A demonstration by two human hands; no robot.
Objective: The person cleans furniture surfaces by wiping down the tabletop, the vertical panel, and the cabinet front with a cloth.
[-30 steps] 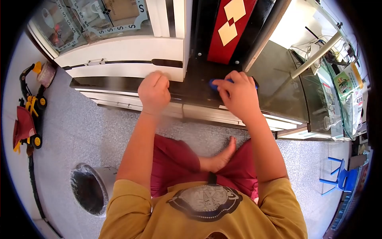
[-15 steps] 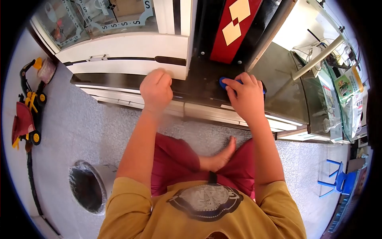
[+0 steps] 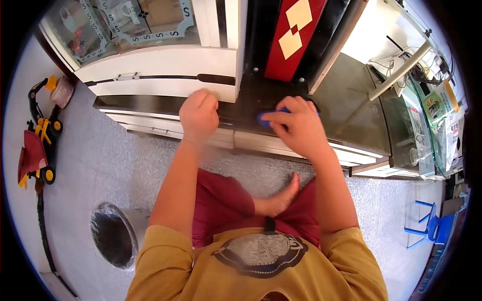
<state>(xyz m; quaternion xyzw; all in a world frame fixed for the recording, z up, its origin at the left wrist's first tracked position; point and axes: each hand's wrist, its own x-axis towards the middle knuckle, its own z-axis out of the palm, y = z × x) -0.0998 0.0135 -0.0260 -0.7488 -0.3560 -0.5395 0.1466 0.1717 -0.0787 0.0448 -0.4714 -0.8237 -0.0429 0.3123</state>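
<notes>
My right hand (image 3: 301, 129) is closed over a small blue object (image 3: 263, 119) on the dark ledge (image 3: 244, 106) of the cabinet. The blue end pokes out left of my fingers, and a darker part shows behind them; the palm hides the rest, so its exact kind is unclear. My left hand (image 3: 199, 117) is a fist in front of the ledge, near the lower right corner of the white cabinet front (image 3: 165, 86). Whatever its curled fingers may hold is hidden.
A red panel with cream diamonds (image 3: 289, 45) rises behind the ledge. Glass shelving with cables and a packet (image 3: 438, 105) stands right. On the floor are a lined bin (image 3: 143, 233), a toy digger (image 3: 35, 150) and a blue chair (image 3: 439, 228).
My right hand has slid left along the ledge with the blue object, which now lies closer to my left hand. My left fist stays in nearly the same place.
</notes>
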